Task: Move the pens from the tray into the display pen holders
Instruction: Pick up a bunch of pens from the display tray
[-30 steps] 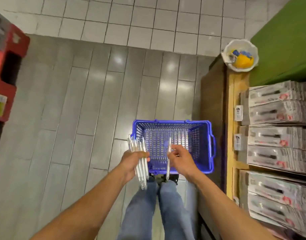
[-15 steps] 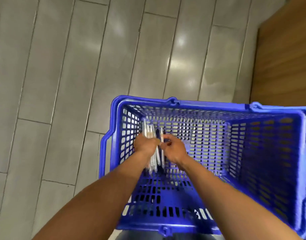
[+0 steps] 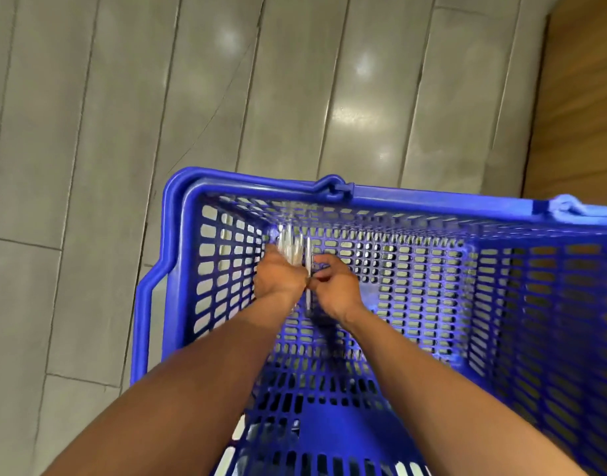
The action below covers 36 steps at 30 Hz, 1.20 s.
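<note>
I have both hands down inside the basket (image 3: 178, 214), close to its far left corner. My left hand (image 3: 279, 278) is curled round a bundle of pens (image 3: 290, 247), their clear barrels sticking up past my knuckles toward the far wall. My right hand (image 3: 334, 286) sits just beside it, fingers pinching 1 separate pen (image 3: 309, 269) held upright against the bundle. Motion blur keeps me from counting the pens in the bundle.

As for progress, I judge the task to be at an early or middle stage: the pens are in my hands over the basket floor, and no display holder shows anywhere here, only grey floor (image 3: 89, 166) and a wooden panel (image 3: 583, 97) at the right edge. Everything I hold remains to be carried to the holders and slotted in. Whether other pens are already placed, I cannot tell.
</note>
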{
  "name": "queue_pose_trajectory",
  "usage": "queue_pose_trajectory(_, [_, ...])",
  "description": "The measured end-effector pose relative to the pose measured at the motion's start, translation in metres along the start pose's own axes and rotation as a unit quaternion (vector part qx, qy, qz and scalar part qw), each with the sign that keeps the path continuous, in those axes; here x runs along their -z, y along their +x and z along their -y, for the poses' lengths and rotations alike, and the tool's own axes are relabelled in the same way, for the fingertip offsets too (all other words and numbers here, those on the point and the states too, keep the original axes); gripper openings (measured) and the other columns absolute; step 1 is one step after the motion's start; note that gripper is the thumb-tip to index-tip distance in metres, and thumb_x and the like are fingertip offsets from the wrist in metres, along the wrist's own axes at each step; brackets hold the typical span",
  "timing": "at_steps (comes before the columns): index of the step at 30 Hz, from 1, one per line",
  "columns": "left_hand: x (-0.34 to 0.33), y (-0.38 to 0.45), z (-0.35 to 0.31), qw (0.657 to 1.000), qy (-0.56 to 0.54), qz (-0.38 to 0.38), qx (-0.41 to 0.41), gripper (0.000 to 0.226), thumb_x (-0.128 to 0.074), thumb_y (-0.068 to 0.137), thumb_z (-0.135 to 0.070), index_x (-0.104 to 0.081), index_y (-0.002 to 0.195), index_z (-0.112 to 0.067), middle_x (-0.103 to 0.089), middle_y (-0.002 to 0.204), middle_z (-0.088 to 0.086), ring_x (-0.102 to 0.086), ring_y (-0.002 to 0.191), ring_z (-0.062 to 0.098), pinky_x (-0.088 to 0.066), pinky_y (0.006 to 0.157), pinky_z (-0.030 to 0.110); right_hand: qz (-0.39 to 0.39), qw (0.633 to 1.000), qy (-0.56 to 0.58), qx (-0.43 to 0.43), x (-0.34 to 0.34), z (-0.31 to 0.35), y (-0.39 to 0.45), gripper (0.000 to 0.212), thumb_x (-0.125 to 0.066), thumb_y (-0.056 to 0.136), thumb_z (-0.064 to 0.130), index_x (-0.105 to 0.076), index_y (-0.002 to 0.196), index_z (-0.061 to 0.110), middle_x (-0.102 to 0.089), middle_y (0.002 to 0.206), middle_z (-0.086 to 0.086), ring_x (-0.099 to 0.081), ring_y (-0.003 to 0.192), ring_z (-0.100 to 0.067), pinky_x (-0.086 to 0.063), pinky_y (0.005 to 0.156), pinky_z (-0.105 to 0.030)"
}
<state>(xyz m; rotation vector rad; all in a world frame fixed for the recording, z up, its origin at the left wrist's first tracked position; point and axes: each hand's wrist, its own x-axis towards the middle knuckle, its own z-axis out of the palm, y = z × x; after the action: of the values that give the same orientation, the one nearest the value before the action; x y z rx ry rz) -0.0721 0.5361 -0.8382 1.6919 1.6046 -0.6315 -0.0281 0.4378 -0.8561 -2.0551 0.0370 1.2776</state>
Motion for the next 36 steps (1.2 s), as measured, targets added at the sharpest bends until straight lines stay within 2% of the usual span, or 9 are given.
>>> queue_pose_trajectory(7, [0.014,-0.017,-0.007,0.998,0.059,0.015,-0.034,0.075,-0.073,0.086,-0.028,-0.034,0.146,-0.007,-0.048,0.142,0.016,-0.057,0.121,0.034,-0.052,0.090,0.040,0.054,0.998,0.004,-0.021,0.034,0.002,-0.023,0.053,-0.067,0.089,0.009,-0.048,0.137,0.020,-0.062,0.113,0.000,-0.059,0.087,-0.010,-0.044,0.061,-0.006])
queue_pose_trajectory(10, [0.030,-0.034,-0.003,0.997,0.051,0.020,-0.047,0.054,-0.066,0.092,-0.024,-0.044,0.138,-0.005,-0.060,0.126,0.013,-0.064,0.099,0.027,-0.057,0.070,0.035,0.053,0.998,-0.031,-0.021,0.058,0.002,-0.044,0.049,-0.063,0.093,0.010,-0.048,0.139,0.017,-0.059,0.122,-0.003,-0.059,0.101,-0.017,-0.049,0.082,-0.022])
queue_pose_trajectory(12, [0.045,-0.054,0.004,0.997,0.035,0.020,-0.060,0.043,-0.063,0.095,-0.021,-0.049,0.132,-0.005,-0.064,0.110,0.007,-0.062,0.075,0.017,-0.049,0.050,0.024,0.026,0.999,-0.009,-0.035,0.075,-0.001,-0.065,0.043,-0.062,0.093,0.010,-0.051,0.134,0.018,-0.061,0.115,-0.001,-0.061,0.090,-0.013,-0.050,0.073,-0.020])
queue_pose_trajectory(15, [0.073,-0.092,0.012,0.995,-0.010,0.031,-0.098,0.040,-0.059,0.097,-0.019,-0.051,0.135,-0.011,-0.063,0.106,0.001,-0.063,0.072,0.012,-0.047,0.052,0.011,-0.037,0.997,0.034,-0.063,0.100,-0.009,-0.105,0.034,-0.062,0.093,0.012,-0.056,0.126,0.018,-0.064,0.102,0.002,-0.061,0.080,-0.013,-0.046,0.064,-0.019])
queue_pose_trajectory(18, [0.104,-0.135,0.023,0.978,-0.074,0.016,-0.196,0.025,-0.060,0.095,-0.015,-0.060,0.119,-0.021,-0.065,0.114,-0.005,-0.062,0.078,0.004,-0.053,0.071,0.027,-0.132,0.989,0.032,-0.062,0.122,-0.018,-0.150,0.024,-0.058,0.091,0.008,-0.062,0.115,0.008,-0.063,0.089,0.000,-0.058,0.079,-0.018,-0.045,0.073,-0.025])
queue_pose_trajectory(23, [0.164,-0.182,0.057,0.921,-0.035,-0.167,-0.349,0.027,-0.065,0.090,-0.018,-0.057,0.115,-0.025,-0.060,0.109,-0.003,-0.054,0.099,0.018,-0.044,0.085,0.035,-0.356,0.933,-0.053,-0.016,0.155,-0.035,-0.237,0.011,-0.061,0.088,0.006,-0.065,0.097,0.011,-0.067,0.091,-0.009,-0.061,0.082,-0.025,-0.044,0.080,-0.033])
queue_pose_trajectory(25, [0.179,-0.182,0.068,0.935,-0.012,-0.213,-0.285,0.041,-0.068,0.088,-0.021,-0.052,0.126,-0.016,-0.056,0.123,0.007,-0.048,0.113,0.027,-0.039,0.095,0.042,-0.429,0.901,-0.036,-0.048,0.161,-0.043,-0.263,0.008,-0.063,0.086,0.005,-0.061,0.094,0.003,-0.064,0.090,-0.018,-0.060,0.085,-0.032,-0.043,0.081,-0.038])
queue_pose_trajectory(28, [0.184,-0.172,0.072,0.978,-0.086,-0.128,-0.140,0.059,-0.070,0.090,-0.026,-0.044,0.141,-0.010,-0.051,0.138,0.014,-0.051,0.124,0.034,-0.041,0.106,0.050,-0.493,0.863,-0.007,-0.111,0.162,-0.047,-0.278,0.019,-0.066,0.085,0.005,-0.056,0.095,-0.008,-0.058,0.095,-0.029,-0.056,0.093,-0.041,-0.036,0.084,-0.042])
queue_pose_trajectory(36, [0.174,-0.160,0.055,0.955,-0.280,-0.033,-0.085,0.020,-0.064,0.095,-0.024,-0.057,0.113,-0.017,-0.068,0.106,0.017,-0.067,0.094,0.037,-0.054,0.091,0.056,-0.533,0.837,0.021,-0.122,0.166,-0.051,-0.262,0.029,-0.063,0.084,0.006,-0.054,0.110,-0.005,-0.050,0.115,-0.026,-0.053,0.097,-0.039,-0.038,0.088,-0.040])
